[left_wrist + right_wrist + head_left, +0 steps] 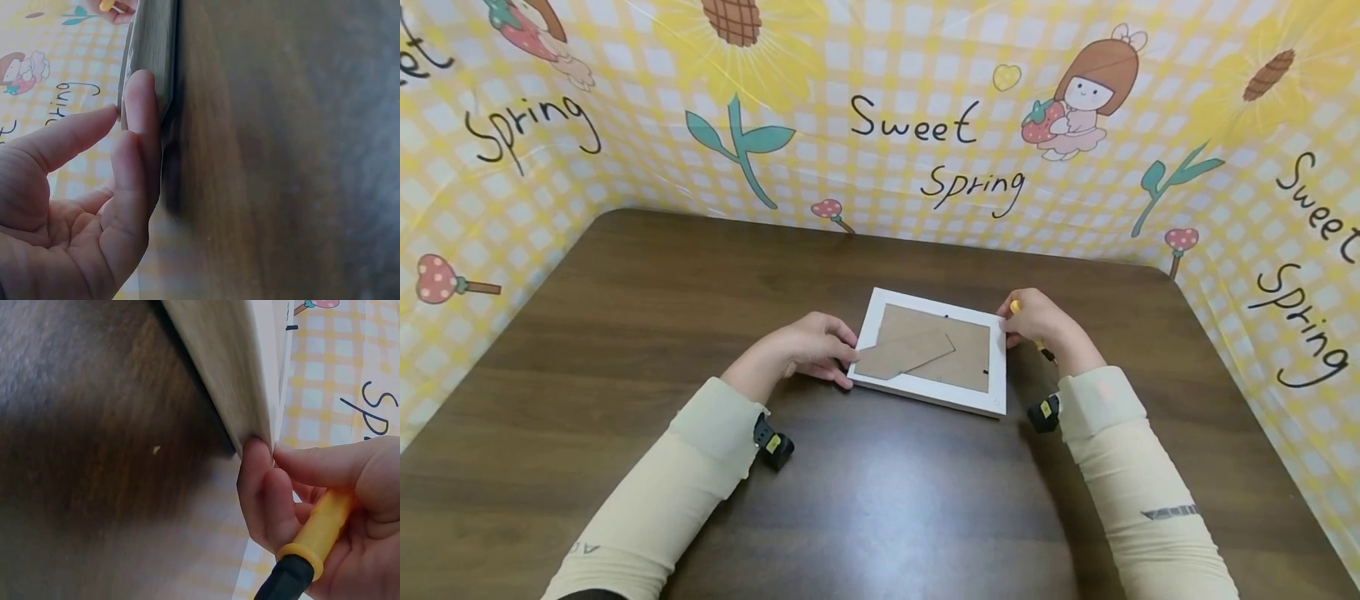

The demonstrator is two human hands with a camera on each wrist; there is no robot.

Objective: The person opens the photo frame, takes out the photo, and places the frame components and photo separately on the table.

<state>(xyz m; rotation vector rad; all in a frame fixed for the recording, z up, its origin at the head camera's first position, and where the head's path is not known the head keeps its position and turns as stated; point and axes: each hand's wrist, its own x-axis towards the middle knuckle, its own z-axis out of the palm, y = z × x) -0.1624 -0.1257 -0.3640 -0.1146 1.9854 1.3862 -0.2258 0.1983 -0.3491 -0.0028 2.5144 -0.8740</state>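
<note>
Picture frame (940, 393) found back side up over the dark worktop (880, 500), directly between the two hands. Its long axis runs from one hand to the other, the right end angled slightly toward the person. Left hand (816, 346) is at the left short edge, toward the near corner; right hand (1043, 321) is at the right short edge, toward the far corner, so the holds stand diagonally opposed. Both hands touch the frame, neither being the nearer to it. The brown backing panel (966, 367) faces up; across it the support leg (906, 354) lies slantwise, its left end at or just beside the left thumb, which makes the left hand clearly the nearer to that part. Left fingers: clamped on the frame, thumb at the upper face, forefinger along the side. Right fingers: thumb and forefinger pinch the frame's corner, while the same hand retains a yellow-and-black tool (312, 537) against the palm, its black end pointing away from the frame. Whether the underside rests fully on the worktop or is slightly raised cannot be determined.
</note>
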